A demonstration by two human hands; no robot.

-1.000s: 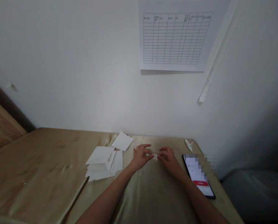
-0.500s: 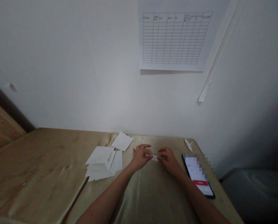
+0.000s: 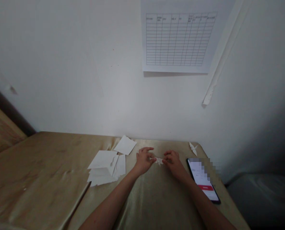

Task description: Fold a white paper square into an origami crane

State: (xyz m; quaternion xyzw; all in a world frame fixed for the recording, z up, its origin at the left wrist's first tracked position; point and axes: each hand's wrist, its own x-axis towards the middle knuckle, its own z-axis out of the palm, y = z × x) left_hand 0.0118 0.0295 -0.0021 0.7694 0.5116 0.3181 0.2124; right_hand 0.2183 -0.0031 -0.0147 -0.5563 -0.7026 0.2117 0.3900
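Between my two hands a small white paper crane (image 3: 159, 161) is stretched out sideways, a pointed fold hanging at its middle. My left hand (image 3: 144, 159) pinches its left end between thumb and fingers, with the other fingers raised. At the right end, my right hand (image 3: 172, 161) has it pinched in the same way. The fingertips hide both ends of the paper. Another folded white paper crane (image 3: 193, 149) lies by the far right corner of the table.
A stack of white paper sheets (image 3: 101, 159) lies left of my hands, with a square sheet (image 3: 125, 145) behind it. To the right lies a phone (image 3: 203, 182) with its screen lit. The cloth-covered table (image 3: 49, 166) meets a wall bearing a printed chart (image 3: 176, 41).
My right hand has shifted very slightly to the right, and a bit more of the paper crane shows between the hands. Both hands keep their pinch.
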